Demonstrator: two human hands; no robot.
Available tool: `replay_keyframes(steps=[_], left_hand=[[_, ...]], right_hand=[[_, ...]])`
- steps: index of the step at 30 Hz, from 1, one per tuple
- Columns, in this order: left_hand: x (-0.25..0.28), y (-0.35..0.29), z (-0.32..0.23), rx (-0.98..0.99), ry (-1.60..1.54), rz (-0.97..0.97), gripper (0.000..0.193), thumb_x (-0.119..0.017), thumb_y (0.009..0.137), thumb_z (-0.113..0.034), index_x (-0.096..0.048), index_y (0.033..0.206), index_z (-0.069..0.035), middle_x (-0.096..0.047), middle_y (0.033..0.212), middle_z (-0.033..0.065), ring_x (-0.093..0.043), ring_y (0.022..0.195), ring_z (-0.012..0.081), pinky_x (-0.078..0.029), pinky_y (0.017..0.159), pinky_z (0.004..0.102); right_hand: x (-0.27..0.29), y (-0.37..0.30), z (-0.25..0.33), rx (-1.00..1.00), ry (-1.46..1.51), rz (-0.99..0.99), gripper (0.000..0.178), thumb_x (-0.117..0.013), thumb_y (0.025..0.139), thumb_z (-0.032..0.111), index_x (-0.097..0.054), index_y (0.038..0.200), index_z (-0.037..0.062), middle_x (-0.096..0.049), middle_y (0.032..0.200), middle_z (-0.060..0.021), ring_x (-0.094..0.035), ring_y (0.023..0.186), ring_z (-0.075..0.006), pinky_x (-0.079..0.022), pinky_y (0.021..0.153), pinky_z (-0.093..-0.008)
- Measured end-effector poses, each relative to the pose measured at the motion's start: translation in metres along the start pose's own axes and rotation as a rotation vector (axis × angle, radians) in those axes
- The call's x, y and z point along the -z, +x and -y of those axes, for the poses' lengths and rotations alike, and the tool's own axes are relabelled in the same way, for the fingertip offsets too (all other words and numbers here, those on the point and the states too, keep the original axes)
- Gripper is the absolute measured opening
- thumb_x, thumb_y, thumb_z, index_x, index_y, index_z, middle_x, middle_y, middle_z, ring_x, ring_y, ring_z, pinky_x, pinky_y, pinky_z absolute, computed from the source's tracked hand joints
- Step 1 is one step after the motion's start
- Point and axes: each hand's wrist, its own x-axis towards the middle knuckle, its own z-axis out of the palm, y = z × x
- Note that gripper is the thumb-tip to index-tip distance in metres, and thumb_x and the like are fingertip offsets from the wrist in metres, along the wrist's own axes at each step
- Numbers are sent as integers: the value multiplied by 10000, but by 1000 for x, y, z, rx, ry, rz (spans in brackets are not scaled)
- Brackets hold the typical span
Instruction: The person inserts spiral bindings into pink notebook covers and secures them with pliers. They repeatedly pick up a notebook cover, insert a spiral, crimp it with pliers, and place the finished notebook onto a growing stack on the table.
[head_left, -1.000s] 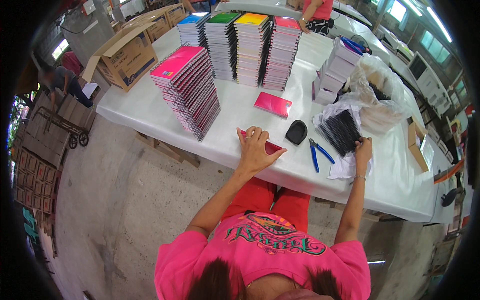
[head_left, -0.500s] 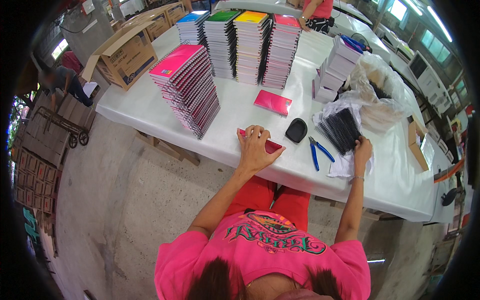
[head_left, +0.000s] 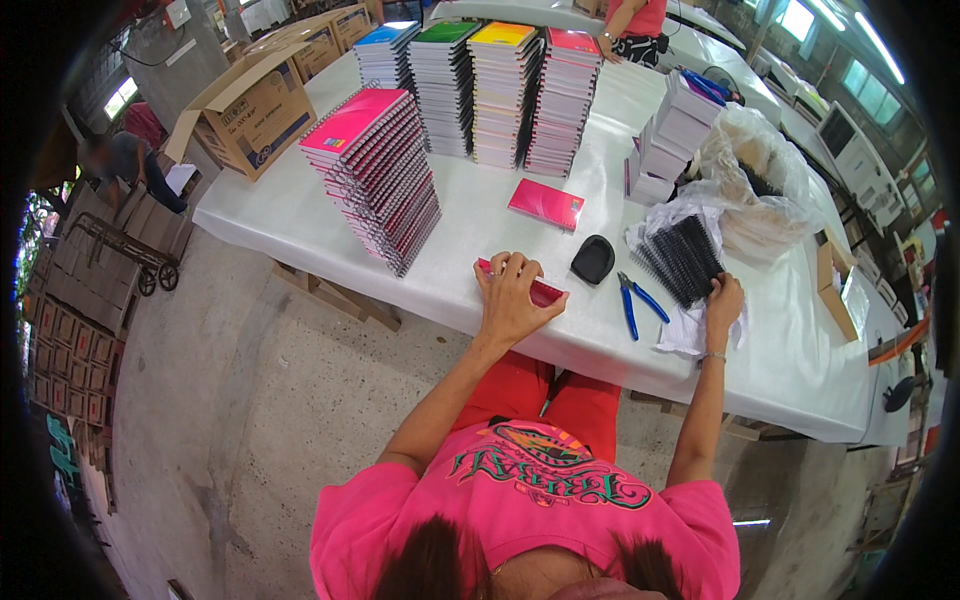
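Observation:
At the near edge of the white table, my left hand (head_left: 512,300) is closed around a small pink notebook (head_left: 546,293), covering much of it. To the right, my right hand (head_left: 724,302) pinches the end of one of several black spiral binding coils (head_left: 682,262), which lie side by side on white wrapping (head_left: 682,338). Between my hands are blue-handled cutting pliers (head_left: 630,308) with their handles spread. A black rounded pad-like thing (head_left: 593,260) sits just beyond them. Another pink notebook (head_left: 546,204) lies flat farther away.
A tall stack of pink spiral notebooks (head_left: 375,190) stands at the left, with blue, green, yellow and red stacks (head_left: 497,95) behind. White paper blocks (head_left: 665,140) and a clear plastic bag (head_left: 745,170) sit at the right. An open carton (head_left: 255,120) stands at the far left.
My hands stay almost where they were, with the left shifting very slightly. At the far left, a person by the hand cart bends a little lower.

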Motion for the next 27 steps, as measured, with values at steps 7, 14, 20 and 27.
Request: replay_keyframes(steps=[7,14,20,27], left_hand=[[0,-2,0,-5,14,-14,448,-790,675,-450,-602,881,-100,-514,994,65,-445,1102,297,-294,947,676],[0,-2,0,-6,17,-16,444,-792,672,-447,-599,883,-108,-506,992,59,-440,1108,294,-291,948,682],[1,-4,0,17,1,-10,418,-807,669,-429,-621,885,-123,-508,989,52,-441,1111,287,-280,965,693],[2,-4,-1,75,-86,3,377,-838,656,-447,-688,860,-168,-532,972,28,-458,1128,282,-241,1015,689]], right_hand=[[-1,3,3,-60,35,-3,115,-651,861,97,-652,963,43,-655,931,-147,-612,899,-360,-475,784,-465],[-2,5,-1,-143,212,-9,114,-633,874,58,-607,981,28,-673,938,-166,-638,870,-358,-481,757,-448],[9,10,3,-251,613,-137,116,-608,922,64,-587,1022,9,-675,864,-122,-646,767,-219,-493,719,-346],[33,16,12,-504,1636,92,264,-624,973,135,-564,1214,44,-647,1012,-46,-586,795,-82,-497,745,-234]])
